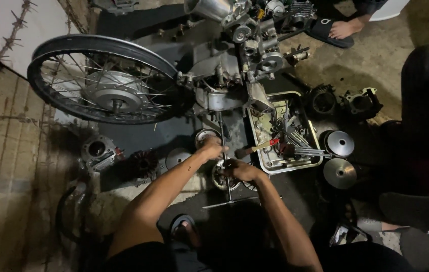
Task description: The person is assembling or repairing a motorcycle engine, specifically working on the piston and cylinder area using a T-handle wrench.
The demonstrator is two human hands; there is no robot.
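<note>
A long T-handle wrench (224,151) reaches from the floor in front of me up to a motorcycle engine casing (220,85). My left hand (212,146) is closed around its shaft partway up. My right hand (239,170) grips the same shaft lower down, near the cross handle (229,202). A round metal pulley part (220,177) lies under my right hand. The wrench tip is hidden among the engine parts.
A spoked wheel (104,80) lies at the left. A metal tray (302,162) holding tools and a brush sits right of my hands, with round pulley discs (339,172) beside it. Cylinder parts (361,103) lie beyond. Another person's sandalled foot (336,30) is at the top.
</note>
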